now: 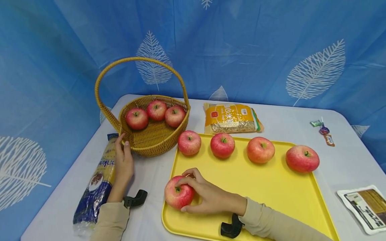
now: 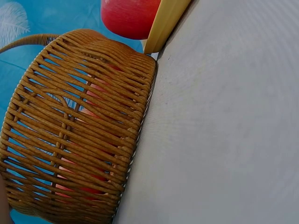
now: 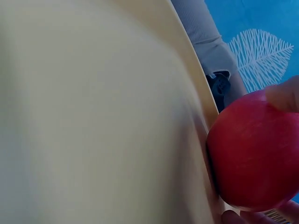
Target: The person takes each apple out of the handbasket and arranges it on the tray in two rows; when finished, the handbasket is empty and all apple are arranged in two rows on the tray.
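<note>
One apple (image 1: 176,194) gripped in the right hand (image 1: 209,197) at the yellow tray (image 1: 256,182), front-right of the basket (image 1: 153,147); left hand (image 1: 124,165), nearly straight-fingered, touching it; three apples (image 1: 137,118) already inside, four others (image 1: 222,145) to its right apparently left.

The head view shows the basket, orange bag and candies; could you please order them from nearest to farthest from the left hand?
1. Basket, at the left hand.
2. Orange bag, behind the tray.
3. Candies, right of the bag.
</note>
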### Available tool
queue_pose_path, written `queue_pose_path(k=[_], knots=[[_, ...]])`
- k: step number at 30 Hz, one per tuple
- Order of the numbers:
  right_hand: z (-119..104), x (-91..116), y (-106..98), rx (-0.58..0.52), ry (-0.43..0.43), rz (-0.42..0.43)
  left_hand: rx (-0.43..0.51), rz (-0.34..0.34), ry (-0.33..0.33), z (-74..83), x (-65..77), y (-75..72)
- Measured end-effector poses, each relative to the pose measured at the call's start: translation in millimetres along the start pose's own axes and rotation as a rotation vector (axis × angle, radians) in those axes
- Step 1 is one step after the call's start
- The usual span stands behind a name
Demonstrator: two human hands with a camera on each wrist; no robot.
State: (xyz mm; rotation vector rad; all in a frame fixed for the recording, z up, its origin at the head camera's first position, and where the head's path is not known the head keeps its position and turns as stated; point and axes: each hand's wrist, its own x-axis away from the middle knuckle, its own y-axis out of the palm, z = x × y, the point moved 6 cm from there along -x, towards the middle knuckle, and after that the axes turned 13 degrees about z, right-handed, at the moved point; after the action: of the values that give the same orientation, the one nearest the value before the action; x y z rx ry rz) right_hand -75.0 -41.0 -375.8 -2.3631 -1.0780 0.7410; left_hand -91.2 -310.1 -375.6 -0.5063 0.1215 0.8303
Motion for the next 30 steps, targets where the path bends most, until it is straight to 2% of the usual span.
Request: queue_pose_path(k=[4, 11, 18, 24, 30], knots=[[-2, 2, 0, 0.052, -0.059, -0.019, 0.000, -0.003, -0.006, -1.0, 0.8, 0.0], [-3, 4, -1, 0.084, -0.098, -0.066, -0.005, -0.004, -0.006, -0.9, 0.5, 0.1], [0, 4, -7, 0.061, -0.014, -0.089, -0.005, -0.002, -0.008, -1.0, 0.9, 0.1], [0, 0, -21, 0.095, -0.010, -0.028, 0.006, -0.004, -0.003, 0.2, 0.7, 0.3], [-3, -6, -42, 0.131, -0.079, 0.071, 0.003, -0.001, -0.006, -0.3, 1.1, 0.9]])
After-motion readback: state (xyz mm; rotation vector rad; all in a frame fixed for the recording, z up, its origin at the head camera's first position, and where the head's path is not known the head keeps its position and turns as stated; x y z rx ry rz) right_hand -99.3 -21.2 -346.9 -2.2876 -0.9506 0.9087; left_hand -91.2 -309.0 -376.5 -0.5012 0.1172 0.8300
